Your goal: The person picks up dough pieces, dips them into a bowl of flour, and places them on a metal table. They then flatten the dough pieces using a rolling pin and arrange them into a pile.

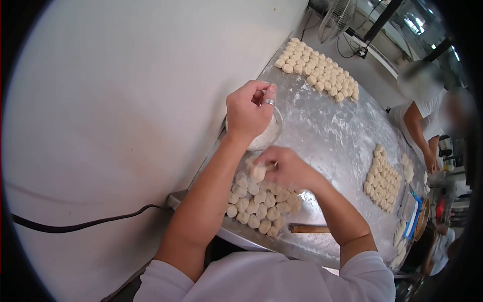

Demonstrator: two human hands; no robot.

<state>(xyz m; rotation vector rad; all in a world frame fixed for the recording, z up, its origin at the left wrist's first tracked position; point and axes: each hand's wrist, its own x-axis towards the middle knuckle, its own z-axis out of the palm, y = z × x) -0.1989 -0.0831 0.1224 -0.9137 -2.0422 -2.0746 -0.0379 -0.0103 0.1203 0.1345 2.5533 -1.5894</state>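
My left hand [251, 108], with a ring on one finger, is closed above a round bowl of white flour [267, 135]; whether its curled fingers hold anything is hidden. Blurred by motion, my right hand [284, 168] has its fingers round a pale dough piece [257, 173]. That piece is over the back edge of a cluster of floured dough balls [254, 207] at the near end of the metal table [322, 138]. A wooden stick [309, 229] lies to the right of the cluster.
Rows of dough balls [319, 70] lie at the far end, another group [382, 178] at the right. Co-workers in white [422, 118] stand beyond the right edge. A fan [338, 20] is at the top, a blue tray [412, 219] at the right, a wall [121, 100] at the left.
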